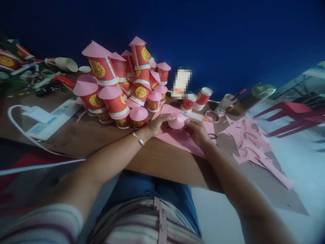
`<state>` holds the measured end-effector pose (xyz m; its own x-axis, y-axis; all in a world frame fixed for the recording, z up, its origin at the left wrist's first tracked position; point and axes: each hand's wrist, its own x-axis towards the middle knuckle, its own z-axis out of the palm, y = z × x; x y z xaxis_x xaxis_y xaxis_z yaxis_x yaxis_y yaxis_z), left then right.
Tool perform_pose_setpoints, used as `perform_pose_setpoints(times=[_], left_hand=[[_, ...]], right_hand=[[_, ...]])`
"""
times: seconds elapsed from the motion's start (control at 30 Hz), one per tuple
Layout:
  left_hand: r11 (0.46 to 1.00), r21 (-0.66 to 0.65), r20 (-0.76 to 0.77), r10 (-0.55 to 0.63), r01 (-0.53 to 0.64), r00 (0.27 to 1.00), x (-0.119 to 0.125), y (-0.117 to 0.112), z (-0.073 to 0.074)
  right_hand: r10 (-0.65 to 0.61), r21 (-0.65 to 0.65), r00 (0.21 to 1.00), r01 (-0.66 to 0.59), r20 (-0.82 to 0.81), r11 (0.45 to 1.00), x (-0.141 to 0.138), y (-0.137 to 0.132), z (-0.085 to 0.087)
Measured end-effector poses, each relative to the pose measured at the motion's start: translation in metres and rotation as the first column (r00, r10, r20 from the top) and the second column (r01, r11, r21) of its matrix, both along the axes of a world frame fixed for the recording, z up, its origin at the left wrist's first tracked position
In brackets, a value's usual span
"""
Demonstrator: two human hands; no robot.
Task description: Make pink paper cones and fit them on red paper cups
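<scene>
Between my two hands is a small pink paper cone (177,121), its tip pointing up. My left hand (161,124) is closed on the cone's left edge, thumb on top. On the opposite edge, the fingers of my right hand (196,129) pinch the rim. Below the cone lie flat pink paper sheets (175,139) on the brown table (157,156). Just behind it rest a few slim pens (194,116). To the left, red paper cups (118,105) with gold emblems stand stacked, many topped with pink cones like this one.
Pink paper scraps (250,142) spread across the right side. Behind my hands stand two red cups (203,98), a tape roll (212,116), a white cup (226,101) holding a red pen, and a tilted bottle (254,98). A power strip (54,120) with a white cable lies left.
</scene>
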<state>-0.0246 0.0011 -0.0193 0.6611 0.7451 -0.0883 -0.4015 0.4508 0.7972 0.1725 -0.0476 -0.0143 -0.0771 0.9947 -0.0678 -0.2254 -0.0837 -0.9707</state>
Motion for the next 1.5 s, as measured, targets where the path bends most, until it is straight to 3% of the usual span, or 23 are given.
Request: perform_pose_setpoints(times=[0.97, 1.3, 1.5], left_hand=[[0.998, 0.000, -0.050, 0.056, -0.056, 0.997, -0.0006, 0.0002, 0.0002], [0.994, -0.073, -0.041, 0.081, -0.084, 0.996, 0.0009, 0.0020, -0.0025], [0.998, -0.042, -0.019, 0.045, -0.046, 0.999, -0.0013, 0.0019, -0.0006]], right_hand=[[-0.035, -0.065, 0.999, 0.033, -0.028, 0.997, 0.0024, 0.0029, -0.0025], [-0.040, -0.091, 0.999, 0.039, -0.018, 0.995, 0.0037, 0.0026, 0.0007], [-0.044, -0.099, 0.999, 0.041, -0.031, 0.994, 0.0036, 0.0029, -0.0021]])
